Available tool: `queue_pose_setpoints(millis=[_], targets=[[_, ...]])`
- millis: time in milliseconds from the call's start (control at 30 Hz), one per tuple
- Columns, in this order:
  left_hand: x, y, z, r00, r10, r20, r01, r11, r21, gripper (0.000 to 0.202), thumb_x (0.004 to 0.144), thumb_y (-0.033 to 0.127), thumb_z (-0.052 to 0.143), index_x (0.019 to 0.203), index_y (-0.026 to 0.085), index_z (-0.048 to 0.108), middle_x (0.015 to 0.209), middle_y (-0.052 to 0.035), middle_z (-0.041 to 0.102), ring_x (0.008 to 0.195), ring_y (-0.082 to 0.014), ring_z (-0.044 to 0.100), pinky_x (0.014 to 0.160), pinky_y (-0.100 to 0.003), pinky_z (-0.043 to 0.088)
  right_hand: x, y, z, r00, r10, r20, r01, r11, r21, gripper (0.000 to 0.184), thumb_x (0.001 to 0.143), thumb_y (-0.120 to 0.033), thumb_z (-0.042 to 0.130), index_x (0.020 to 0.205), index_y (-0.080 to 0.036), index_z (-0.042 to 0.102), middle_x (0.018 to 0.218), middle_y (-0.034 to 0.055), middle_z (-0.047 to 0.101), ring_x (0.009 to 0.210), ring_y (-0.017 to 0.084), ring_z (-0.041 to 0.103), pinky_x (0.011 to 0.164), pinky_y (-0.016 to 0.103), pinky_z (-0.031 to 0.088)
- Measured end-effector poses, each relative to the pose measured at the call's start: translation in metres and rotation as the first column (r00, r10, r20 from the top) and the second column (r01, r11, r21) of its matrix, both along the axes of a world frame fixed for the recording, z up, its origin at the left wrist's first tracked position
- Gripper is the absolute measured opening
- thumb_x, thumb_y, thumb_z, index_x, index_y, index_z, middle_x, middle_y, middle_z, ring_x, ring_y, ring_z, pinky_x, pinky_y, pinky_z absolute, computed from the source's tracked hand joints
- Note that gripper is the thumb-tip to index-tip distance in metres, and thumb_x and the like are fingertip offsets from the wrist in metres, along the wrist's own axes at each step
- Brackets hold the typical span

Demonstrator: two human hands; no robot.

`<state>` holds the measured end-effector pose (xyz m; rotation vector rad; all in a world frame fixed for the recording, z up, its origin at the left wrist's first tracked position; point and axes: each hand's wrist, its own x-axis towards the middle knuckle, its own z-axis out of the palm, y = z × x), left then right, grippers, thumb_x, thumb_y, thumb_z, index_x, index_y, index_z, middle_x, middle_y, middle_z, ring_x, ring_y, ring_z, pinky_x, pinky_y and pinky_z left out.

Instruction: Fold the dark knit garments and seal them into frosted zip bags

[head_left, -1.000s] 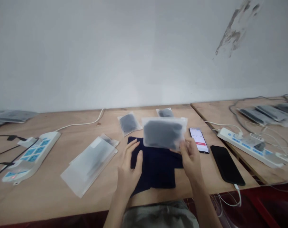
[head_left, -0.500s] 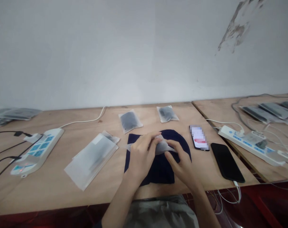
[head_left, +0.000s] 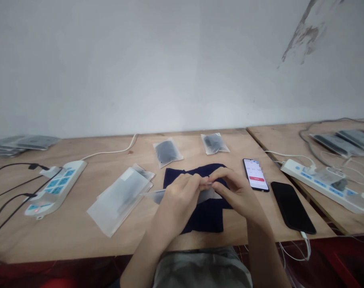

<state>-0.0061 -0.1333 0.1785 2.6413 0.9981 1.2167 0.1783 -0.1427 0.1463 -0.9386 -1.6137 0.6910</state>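
Since a second ago, the bag [head_left: 206,195] has dropped from being held up in the right hand [head_left: 240,193] to low over the dark cloth [head_left: 206,219] on the tabletop [head_left: 64,240], and the left hand [head_left: 180,197] has joined it. The left fingers pinch its edge, the right thumb and forefinger pinching just beside them. The step looks like working that edge, and the next move seems to call for steady pressure along it.
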Motion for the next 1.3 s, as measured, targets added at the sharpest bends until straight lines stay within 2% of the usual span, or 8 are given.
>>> queue_pose_setpoints(millis=[233,367,667,767,867,1067,1200,1300], targets=[[0.001,-0.004,-0.003,0.998,0.059,-0.015,-0.06,0.988,-0.14,0.005,0.095,0.024,0.056,0.094,0.024,0.061,0.084,0.0023,0.07,0.075,-0.0148,0.065,0.066,-0.028,0.051,-0.02,-0.003,-0.002,0.971,-0.22,0.092,0.199,0.962,0.189,0.013,0.098,-0.02,0.047,0.088,-0.024,0.054,0.082,0.0007,0.059,0.079,0.016,0.06,0.071,0.031,0.049],[-0.002,-0.006,-0.004,0.998,0.062,0.031,-0.056,0.983,-0.177,0.003,0.094,0.024,0.058,0.096,0.024,0.061,0.086,0.0026,0.07,0.079,-0.0144,0.065,0.071,-0.028,0.051,-0.025,-0.002,-0.008,0.958,-0.276,0.078,0.258,0.948,0.189,0.014,0.099,-0.023,0.043,0.087,-0.023,0.049,0.08,0.0012,0.056,0.075,0.017,0.058,0.069,0.031,0.047],[-0.05,-0.003,-0.008,0.966,0.248,0.073,-0.242,0.967,-0.081,0.004,0.089,0.02,0.063,0.092,0.022,0.064,0.093,-0.0006,0.072,0.092,-0.0181,0.066,0.089,-0.035,0.048,0.016,0.012,-0.022,0.781,-0.577,-0.238,0.608,0.789,0.084,0.02,0.097,-0.042,0.05,0.091,-0.023,0.05,0.084,0.0007,0.056,0.073,0.017,0.059,0.069,0.034,0.049],[-0.061,0.0,-0.018,0.95,0.288,0.117,-0.267,0.949,-0.168,0.003,0.089,0.023,0.064,0.091,0.023,0.066,0.095,-0.0003,0.073,0.094,-0.0186,0.067,0.09,-0.035,0.049,0.019,0.014,-0.034,0.804,-0.532,-0.265,0.562,0.826,0.046,0.02,0.098,-0.042,0.049,0.09,-0.024,0.049,0.081,-0.0002,0.056,0.075,0.017,0.06,0.071,0.034,0.05],[-0.058,0.002,-0.033,0.914,0.333,0.23,-0.223,0.889,-0.4,0.006,0.089,0.028,0.064,0.089,0.023,0.067,0.098,-0.0009,0.074,0.095,-0.0188,0.069,0.089,-0.033,0.051,0.017,0.01,-0.05,0.866,-0.442,-0.234,0.45,0.893,-0.025,0.018,0.098,-0.039,0.048,0.09,-0.024,0.05,0.083,0.0005,0.059,0.081,0.018,0.063,0.073,0.034,0.051],[-0.04,-0.008,-0.081,0.827,0.383,0.41,0.026,0.703,-0.71,0.013,0.086,0.034,0.065,0.085,0.022,0.068,0.108,-0.0053,0.074,0.106,-0.0228,0.068,0.095,-0.037,0.052,0.023,-0.019,-0.062,0.966,-0.212,0.146,0.229,0.966,-0.119,0.009,0.095,-0.029,0.055,0.098,-0.024,0.061,0.103,0.0049,0.066,0.102,0.021,0.063,0.091,0.038,0.051],[-0.042,-0.019,-0.102,0.781,0.432,0.451,0.044,0.682,-0.73,0.014,0.082,0.035,0.068,0.084,0.022,0.069,0.112,-0.0079,0.073,0.112,-0.0261,0.066,0.1,-0.043,0.05,0.015,-0.032,-0.038,0.889,-0.18,0.42,0.2,0.98,-0.004,0.017,0.095,-0.023,0.052,0.11,-0.026,0.061,0.124,0.0066,0.062,0.117,0.023,0.057,0.099,0.043,0.049],[-0.047,-0.023,-0.104,0.796,0.42,0.436,0.023,0.698,-0.715,0.013,0.082,0.035,0.069,0.084,0.022,0.072,0.112,-0.0078,0.074,0.112,-0.0263,0.066,0.104,-0.045,0.047,-0.002,-0.03,-0.026,0.695,-0.097,0.713,0.067,0.995,0.07,0.025,0.091,-0.021,0.056,0.115,-0.025,0.062,0.145,0.0071,0.05,0.133,0.03,0.044,0.106,0.051,0.043]])
